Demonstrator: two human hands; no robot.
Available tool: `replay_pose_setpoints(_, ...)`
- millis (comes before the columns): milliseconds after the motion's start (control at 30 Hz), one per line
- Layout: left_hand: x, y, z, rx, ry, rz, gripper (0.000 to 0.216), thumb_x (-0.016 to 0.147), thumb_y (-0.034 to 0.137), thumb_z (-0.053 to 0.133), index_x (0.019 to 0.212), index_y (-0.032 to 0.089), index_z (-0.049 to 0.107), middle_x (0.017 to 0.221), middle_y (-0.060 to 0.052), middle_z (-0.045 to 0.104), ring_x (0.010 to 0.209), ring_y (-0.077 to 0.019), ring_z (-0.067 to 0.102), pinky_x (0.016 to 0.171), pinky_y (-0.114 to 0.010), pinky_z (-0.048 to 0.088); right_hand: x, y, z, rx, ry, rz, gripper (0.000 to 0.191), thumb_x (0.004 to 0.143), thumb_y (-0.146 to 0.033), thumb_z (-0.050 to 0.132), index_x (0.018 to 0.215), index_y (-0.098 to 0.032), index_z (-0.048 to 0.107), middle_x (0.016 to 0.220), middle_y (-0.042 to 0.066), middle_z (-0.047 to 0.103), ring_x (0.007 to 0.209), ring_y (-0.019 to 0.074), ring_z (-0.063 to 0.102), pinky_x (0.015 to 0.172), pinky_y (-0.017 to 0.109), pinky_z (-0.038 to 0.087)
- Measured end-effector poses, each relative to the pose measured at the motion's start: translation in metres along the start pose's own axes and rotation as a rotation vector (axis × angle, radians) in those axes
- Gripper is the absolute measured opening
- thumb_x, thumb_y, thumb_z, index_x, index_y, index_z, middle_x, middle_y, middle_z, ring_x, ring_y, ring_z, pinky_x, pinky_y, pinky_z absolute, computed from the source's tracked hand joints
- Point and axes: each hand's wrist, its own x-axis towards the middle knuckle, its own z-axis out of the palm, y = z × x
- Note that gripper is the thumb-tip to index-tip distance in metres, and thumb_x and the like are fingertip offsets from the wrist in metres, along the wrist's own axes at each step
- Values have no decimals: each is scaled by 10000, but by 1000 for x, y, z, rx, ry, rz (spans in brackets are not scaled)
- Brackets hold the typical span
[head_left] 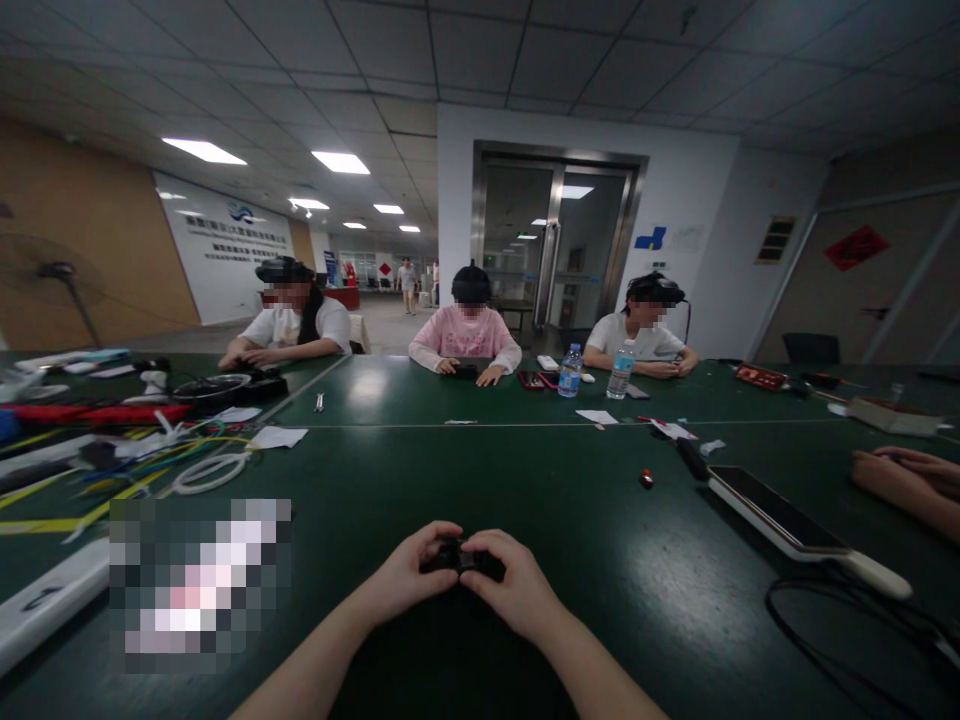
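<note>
Wood-toned wall [82, 210] closes off the far left of the room, with a standing fan [56, 270] before it and a white sign wall [225, 235] beside it. Bright ceiling panels run back over a long passage where a distant person [406, 285] is on foot. Next to the right come steel-framed glass doors [555, 230], then a pale wall, and at the far right a door bearing a red diamond-shaped decoration [857, 248].

Across the dark green counter [360, 470] sit three people in black headsets: one in white on the left, one in pink in the middle, one in white on the right. On its left side lie a white power strip [52, 605], a tangle of wires, a coiled white cable [212, 473] and a sheet of paper [279, 437]. A small wrench [320, 402] lies farther back. Two water bottles [570, 372] stand upright right of centre; nearer is a small red item [646, 478], then a white-edged flat device [780, 515], with a black cable [780, 620] below it. Another person's hands [907, 480] rest at the right edge.

At near centre, the left hand [409, 577] and right hand [517, 583] meet around a small black object [471, 562]. Fingers of both curl over it and thumbs press from the near side, pinching it between them; its details are too dark to tell.
</note>
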Motion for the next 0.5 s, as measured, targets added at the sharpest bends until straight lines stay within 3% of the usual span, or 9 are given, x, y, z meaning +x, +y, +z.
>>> replay_pose_setpoints(500,-1,2,1,24,7,-14,418,710,158,606,1099,212,462,913,-14,601,844,-167,575,750,-302,435,-2,-6,-3,-3,-19,-4,211,732,-261,610,942,-250,612,1001,19,593,950,180,560,836,321,442)
